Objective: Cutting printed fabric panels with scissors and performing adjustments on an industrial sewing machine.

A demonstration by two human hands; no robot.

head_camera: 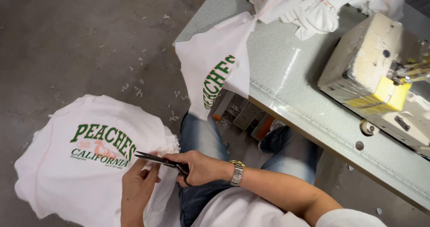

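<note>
My right hand has its grip closed around the scissors, blades nearly shut, long axis level, tips pointing left. My left hand pinches the white shirt just under the blades; its green lettering sits left of them. Farther off, another white shirt with green print hangs off the bench, beside a cream sewing machine with a yellow guard.
</note>
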